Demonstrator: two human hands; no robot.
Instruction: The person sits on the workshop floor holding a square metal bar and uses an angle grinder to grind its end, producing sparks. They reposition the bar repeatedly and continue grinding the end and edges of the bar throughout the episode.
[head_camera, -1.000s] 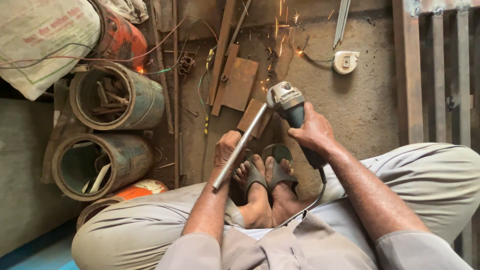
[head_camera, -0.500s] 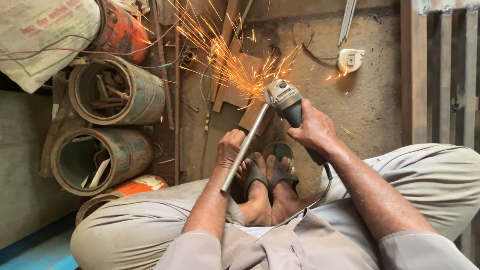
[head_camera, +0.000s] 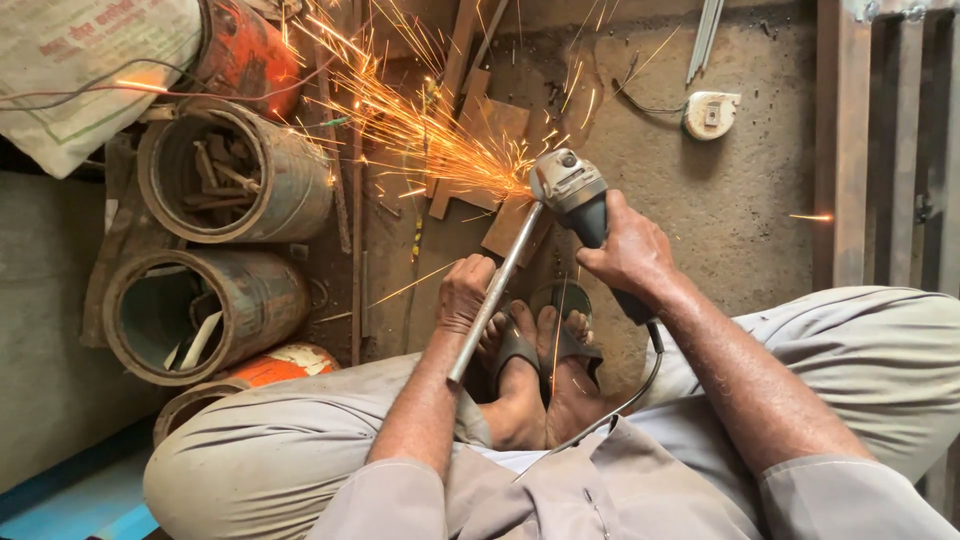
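**Grinder on a steel rod, sparks flying**

From the head camera we see the left hand (head_camera: 466, 293) closed around a long, thin, shiny grey metal rod (head_camera: 495, 295), slanted above the sandalled feet (head_camera: 545, 375). The right hand (head_camera: 628, 250) grips the dark handle of a grey angle grinder (head_camera: 568, 185), its head touching the rod's upper end. Orange sparks (head_camera: 420, 130) spray left toward rusty metal drums (head_camera: 240, 185) on the concrete floor (head_camera: 730, 210).

Rough grey concrete floor (head_camera: 740, 210), rusty cylindrical drums (head_camera: 235, 180) lying on their sides at left, printed sack (head_camera: 80, 70) above them, flat metal scraps (head_camera: 480, 130), steel bars (head_camera: 880, 150) at right, soft daylight.
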